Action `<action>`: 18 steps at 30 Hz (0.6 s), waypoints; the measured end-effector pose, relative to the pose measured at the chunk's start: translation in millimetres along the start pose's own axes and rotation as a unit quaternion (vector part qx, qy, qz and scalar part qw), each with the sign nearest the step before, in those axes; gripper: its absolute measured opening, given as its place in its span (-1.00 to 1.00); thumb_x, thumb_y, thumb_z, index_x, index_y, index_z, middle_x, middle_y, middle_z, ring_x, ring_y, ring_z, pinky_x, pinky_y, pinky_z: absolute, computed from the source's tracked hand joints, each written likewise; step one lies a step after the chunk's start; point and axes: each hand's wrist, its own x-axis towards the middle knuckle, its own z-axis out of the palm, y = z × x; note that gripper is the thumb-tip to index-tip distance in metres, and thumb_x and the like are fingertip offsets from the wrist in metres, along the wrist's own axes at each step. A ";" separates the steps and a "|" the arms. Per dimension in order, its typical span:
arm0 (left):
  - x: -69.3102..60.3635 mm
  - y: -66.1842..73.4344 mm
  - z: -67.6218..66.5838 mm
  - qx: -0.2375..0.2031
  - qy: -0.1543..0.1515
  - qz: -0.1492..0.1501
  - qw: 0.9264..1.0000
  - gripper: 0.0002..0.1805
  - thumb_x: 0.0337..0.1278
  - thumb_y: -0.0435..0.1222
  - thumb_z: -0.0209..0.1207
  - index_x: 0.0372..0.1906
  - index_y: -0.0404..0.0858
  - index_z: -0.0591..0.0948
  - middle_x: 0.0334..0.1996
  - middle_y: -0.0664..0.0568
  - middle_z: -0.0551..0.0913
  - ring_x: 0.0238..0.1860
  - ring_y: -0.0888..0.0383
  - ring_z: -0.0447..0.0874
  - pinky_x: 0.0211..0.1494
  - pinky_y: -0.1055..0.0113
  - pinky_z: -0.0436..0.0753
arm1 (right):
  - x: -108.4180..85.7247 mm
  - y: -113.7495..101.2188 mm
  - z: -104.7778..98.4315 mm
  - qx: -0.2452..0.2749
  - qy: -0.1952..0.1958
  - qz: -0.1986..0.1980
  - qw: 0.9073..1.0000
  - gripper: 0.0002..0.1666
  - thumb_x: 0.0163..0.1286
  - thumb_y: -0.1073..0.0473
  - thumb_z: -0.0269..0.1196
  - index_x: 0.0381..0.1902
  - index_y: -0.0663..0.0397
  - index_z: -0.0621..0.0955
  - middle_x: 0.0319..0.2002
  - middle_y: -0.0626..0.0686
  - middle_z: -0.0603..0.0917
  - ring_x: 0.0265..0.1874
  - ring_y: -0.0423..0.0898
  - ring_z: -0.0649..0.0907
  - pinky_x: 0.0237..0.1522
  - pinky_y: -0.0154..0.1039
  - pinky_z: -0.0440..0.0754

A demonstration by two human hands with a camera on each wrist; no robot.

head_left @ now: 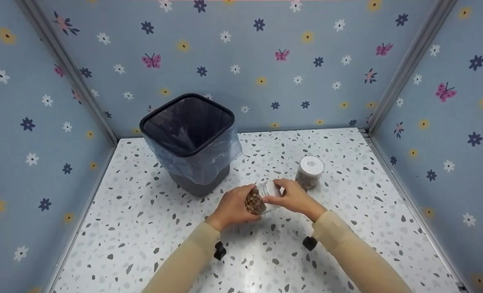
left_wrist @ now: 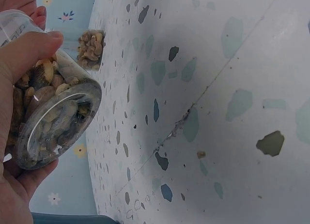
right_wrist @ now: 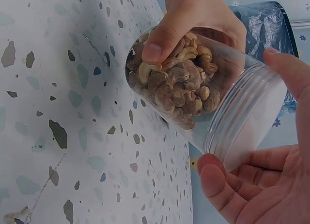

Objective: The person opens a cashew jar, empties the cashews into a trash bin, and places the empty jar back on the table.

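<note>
A clear jar of cashew nuts (right_wrist: 181,83) is held tilted above the table, its lid toward the right hand. My left hand (head_left: 234,205) grips the jar's body near its base, with the thumb across the side in the left wrist view (left_wrist: 34,50). The fingers and thumb of my right hand (head_left: 292,197) pinch the rim of the white lid (head_left: 270,189), which sits on the jar. In the right wrist view, my right hand (right_wrist: 261,185) is at the lid (right_wrist: 254,117). Nuts lie against the jar's side and base.
A second lidded jar of nuts (head_left: 308,173) stands upright on the speckled table (head_left: 144,228), just beyond the right hand. A dark bin (head_left: 201,189) with a clear liner stands behind the left hand. Flowered panels (head_left: 266,65) enclose the table's back and sides.
</note>
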 end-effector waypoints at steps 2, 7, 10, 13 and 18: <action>0.2 0.6 -0.1 0.000 -0.002 -0.001 1.000 -0.21 -0.25 -0.08 0.72 0.19 -0.16 0.64 -0.03 0.05 0.78 -0.05 0.08 0.76 0.11 0.09 0.78 | -0.3 0.8 -0.4 -0.003 -0.001 -0.006 1.000 -0.45 0.36 -0.12 0.54 0.07 0.18 0.73 -0.17 0.10 0.77 -0.40 -0.18 0.61 -0.33 -0.26 0.64; -0.2 1.6 -0.3 -0.009 -0.007 -0.003 1.000 -0.21 -0.25 -0.08 0.72 0.20 -0.15 0.64 -0.04 0.08 0.79 -0.06 0.10 0.76 0.12 0.11 0.78 | -1.3 1.4 -1.2 -0.011 -0.005 -0.014 1.000 -0.50 0.36 -0.10 0.54 0.05 0.14 0.73 -0.20 0.08 0.77 -0.41 -0.19 0.61 -0.32 -0.28 0.63; -0.8 1.3 -0.3 -0.030 -0.019 -0.006 0.999 -0.24 -0.25 -0.10 0.73 0.17 -0.14 0.65 -0.06 0.10 0.79 -0.07 0.13 0.75 0.11 0.16 0.77 | -3.0 0.1 -2.7 -0.019 -0.012 -0.021 1.000 -0.33 0.33 -0.14 0.55 0.19 0.21 0.70 -0.10 0.11 0.78 -0.33 -0.14 0.63 -0.25 -0.24 0.64; -1.8 0.8 -0.1 -0.051 -0.030 -0.010 0.998 -0.26 -0.23 -0.12 0.73 0.15 -0.11 0.65 -0.07 0.12 0.79 -0.07 0.16 0.75 0.12 0.20 0.77 | -4.7 -2.0 -5.2 -0.031 -0.019 -0.028 0.999 -0.13 0.28 -0.17 0.58 0.35 0.28 0.63 0.04 0.17 0.77 -0.23 -0.07 0.65 -0.15 -0.18 0.65; -2.9 -0.9 -1.2 -0.077 -0.039 -0.011 0.996 -0.24 -0.22 -0.15 0.74 0.19 -0.11 0.64 -0.03 0.11 0.79 -0.02 0.17 0.74 0.17 0.19 0.76 | -6.7 -4.1 -8.2 -0.041 -0.027 -0.031 0.998 0.02 0.25 -0.19 0.59 0.46 0.33 0.54 0.20 0.24 0.73 -0.11 -0.02 0.66 -0.02 -0.06 0.70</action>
